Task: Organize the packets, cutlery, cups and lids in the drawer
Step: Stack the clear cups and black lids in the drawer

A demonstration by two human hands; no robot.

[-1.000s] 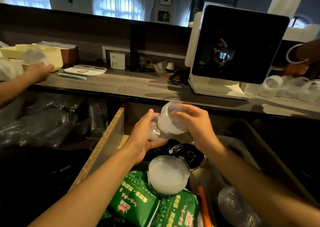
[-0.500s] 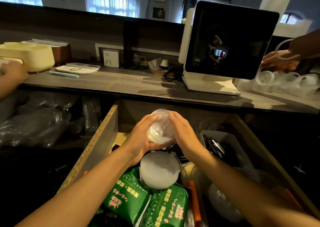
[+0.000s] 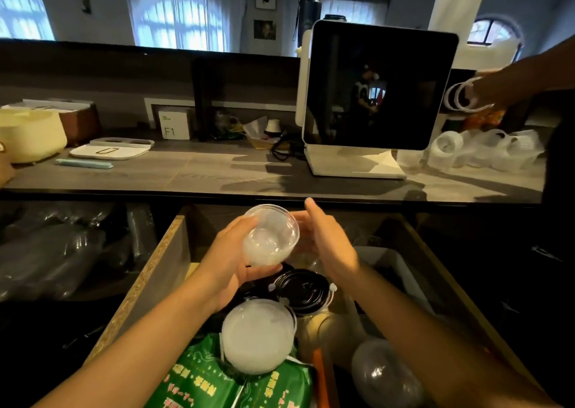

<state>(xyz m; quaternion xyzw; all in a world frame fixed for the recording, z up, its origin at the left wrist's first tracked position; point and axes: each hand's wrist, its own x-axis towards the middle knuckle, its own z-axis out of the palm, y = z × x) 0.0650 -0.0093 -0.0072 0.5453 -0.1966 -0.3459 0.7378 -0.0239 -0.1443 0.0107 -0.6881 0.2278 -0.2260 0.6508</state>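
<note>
Over the open wooden drawer (image 3: 161,264), crowded with green printed packets (image 3: 214,379) and a black round lid (image 3: 303,289), our right hand (image 3: 334,245) has come off, fingers straight and spread. So our left hand (image 3: 231,258) alone grips the small stack of clear plastic lids (image 3: 270,238), which we judge gathered and ready to set down.

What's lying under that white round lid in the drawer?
The white round lid rests on green packets, beside a black lid. What lies directly beneath its middle is covered, so that cannot be seen.
</note>
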